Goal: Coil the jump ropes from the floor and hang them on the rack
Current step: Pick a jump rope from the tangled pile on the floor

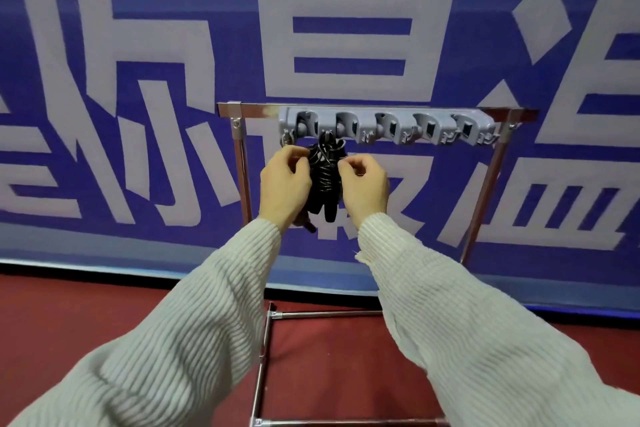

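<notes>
One black rope, already coiled into a tight bundle, is being hung at the rack; its top loop appears caught at the 2nd holder from the left on the grey hook strip, though the exact catch pt can't be told. The bundle is pinched on both sides: left hand w/ fingers curled onto its left edge, right hand w/ fingers curled onto its right edge. Handles hang down betw. the wrists.

Progress, as judged: 1 rope nearly hung, not yet released. The other holders are seen bare. No other ropes are in view, so what's left can't be counted.

Surface: dark red floor, w/ the rack's chrome base bars lying on it. Behind the rack a blue banner w/ large white characters is seen, reaching down to the floor. Sleeves are cream ribbed knit.
</notes>
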`<action>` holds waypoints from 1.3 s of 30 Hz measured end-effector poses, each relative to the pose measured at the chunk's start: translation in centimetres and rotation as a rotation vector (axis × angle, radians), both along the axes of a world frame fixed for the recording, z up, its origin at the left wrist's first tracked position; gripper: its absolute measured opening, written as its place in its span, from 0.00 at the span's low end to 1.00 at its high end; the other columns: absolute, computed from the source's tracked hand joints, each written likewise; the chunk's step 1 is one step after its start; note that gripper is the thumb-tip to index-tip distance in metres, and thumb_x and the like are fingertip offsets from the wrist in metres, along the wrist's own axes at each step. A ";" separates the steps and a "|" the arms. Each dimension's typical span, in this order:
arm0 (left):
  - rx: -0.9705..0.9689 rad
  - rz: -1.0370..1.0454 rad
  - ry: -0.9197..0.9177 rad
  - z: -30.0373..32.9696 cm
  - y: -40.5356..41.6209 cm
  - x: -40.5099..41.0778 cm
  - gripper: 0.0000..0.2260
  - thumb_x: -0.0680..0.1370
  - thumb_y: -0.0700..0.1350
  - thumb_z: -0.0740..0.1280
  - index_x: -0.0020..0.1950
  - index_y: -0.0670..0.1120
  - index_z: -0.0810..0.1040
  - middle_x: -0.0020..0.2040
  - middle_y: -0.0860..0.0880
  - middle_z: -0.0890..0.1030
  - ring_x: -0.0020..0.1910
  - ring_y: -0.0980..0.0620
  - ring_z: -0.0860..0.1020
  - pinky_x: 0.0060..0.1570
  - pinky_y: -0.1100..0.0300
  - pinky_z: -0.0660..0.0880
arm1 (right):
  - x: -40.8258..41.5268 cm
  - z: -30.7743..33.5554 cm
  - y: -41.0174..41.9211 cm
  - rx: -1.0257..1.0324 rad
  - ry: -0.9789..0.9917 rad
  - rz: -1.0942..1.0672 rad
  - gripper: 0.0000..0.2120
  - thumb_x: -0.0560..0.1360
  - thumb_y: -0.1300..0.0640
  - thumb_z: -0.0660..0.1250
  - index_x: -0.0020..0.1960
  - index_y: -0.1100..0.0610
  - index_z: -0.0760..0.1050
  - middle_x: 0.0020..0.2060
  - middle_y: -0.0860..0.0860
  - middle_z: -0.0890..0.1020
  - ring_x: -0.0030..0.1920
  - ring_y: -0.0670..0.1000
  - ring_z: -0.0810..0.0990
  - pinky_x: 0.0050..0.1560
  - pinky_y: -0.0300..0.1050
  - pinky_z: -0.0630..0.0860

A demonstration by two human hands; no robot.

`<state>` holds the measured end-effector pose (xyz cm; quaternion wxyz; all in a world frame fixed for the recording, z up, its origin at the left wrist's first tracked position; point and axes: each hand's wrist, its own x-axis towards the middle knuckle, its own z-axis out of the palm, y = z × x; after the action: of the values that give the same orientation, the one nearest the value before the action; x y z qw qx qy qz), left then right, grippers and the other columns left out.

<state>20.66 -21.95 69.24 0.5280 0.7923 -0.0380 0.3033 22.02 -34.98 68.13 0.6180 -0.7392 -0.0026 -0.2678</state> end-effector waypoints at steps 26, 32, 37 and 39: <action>-0.212 0.361 0.509 -23.7 23.3 -20.4 0.09 0.73 0.49 0.62 0.41 0.53 0.82 0.38 0.53 0.86 0.43 0.50 0.85 0.51 0.42 0.82 | -14.3 -22.7 21.1 -0.379 0.415 0.765 0.08 0.75 0.59 0.74 0.39 0.49 0.81 0.29 0.47 0.78 0.32 0.46 0.75 0.39 0.42 0.73; -0.309 0.465 0.657 -30.6 27.1 -21.8 0.10 0.79 0.43 0.62 0.44 0.53 0.82 0.42 0.52 0.86 0.45 0.50 0.84 0.53 0.45 0.82 | -14.5 -29.3 25.8 -0.543 0.571 1.007 0.05 0.74 0.55 0.75 0.41 0.47 0.84 0.30 0.41 0.81 0.33 0.41 0.77 0.42 0.39 0.73; -0.300 0.570 0.800 -39.7 30.6 -22.5 0.09 0.81 0.43 0.63 0.46 0.52 0.82 0.41 0.55 0.85 0.41 0.54 0.82 0.51 0.53 0.81 | -12.7 -36.4 30.6 -0.793 0.658 1.257 0.01 0.74 0.53 0.76 0.45 0.47 0.86 0.34 0.40 0.83 0.37 0.41 0.79 0.47 0.41 0.73; -0.310 0.623 0.837 -42.6 31.2 -22.9 0.11 0.81 0.44 0.64 0.41 0.53 0.80 0.37 0.57 0.82 0.36 0.55 0.78 0.45 0.56 0.77 | -11.8 -38.7 31.9 -0.865 0.648 1.316 0.03 0.75 0.52 0.75 0.47 0.49 0.87 0.37 0.40 0.84 0.40 0.42 0.80 0.50 0.41 0.75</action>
<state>-2.28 9.23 26.59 0.4938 0.7319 0.4575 0.1059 10.18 -3.08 29.46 0.2811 -0.7983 -0.3570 0.3954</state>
